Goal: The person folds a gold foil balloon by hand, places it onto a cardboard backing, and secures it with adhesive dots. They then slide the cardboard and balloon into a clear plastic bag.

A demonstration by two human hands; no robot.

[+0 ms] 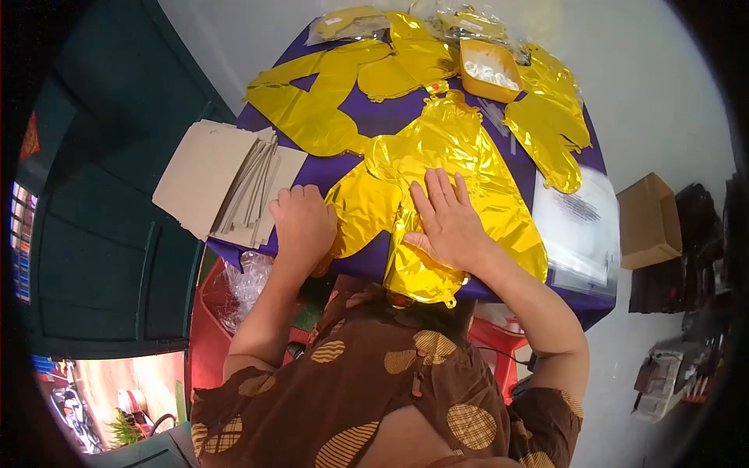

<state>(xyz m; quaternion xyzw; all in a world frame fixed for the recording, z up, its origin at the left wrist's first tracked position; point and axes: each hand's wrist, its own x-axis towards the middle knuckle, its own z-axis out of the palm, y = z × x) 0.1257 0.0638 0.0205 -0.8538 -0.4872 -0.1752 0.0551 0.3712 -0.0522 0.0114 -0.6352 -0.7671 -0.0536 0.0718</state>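
A large flat gold foil balloon [499, 203], creased and shiny, lies across the front middle of the purple-covered table [390, 117]. My right hand [449, 226] rests palm down on it with the fingers stretched out. At the balloon's left edge is my left hand [303, 226], its fingers curled and closed against the foil; the fingertips are hidden. Just left of that hand sits a stack of cardboard sheets [207, 179] with thin grey strips [250, 187] on top.
More flat gold foil balloons [320, 117] [546, 117] lie further back. A yellow tub [490, 70] holds small white pieces. Clear plastic bags [577, 226] lie at the right, packaged foil [347, 23] at the back. A cardboard box [649, 222] stands beyond the right edge.
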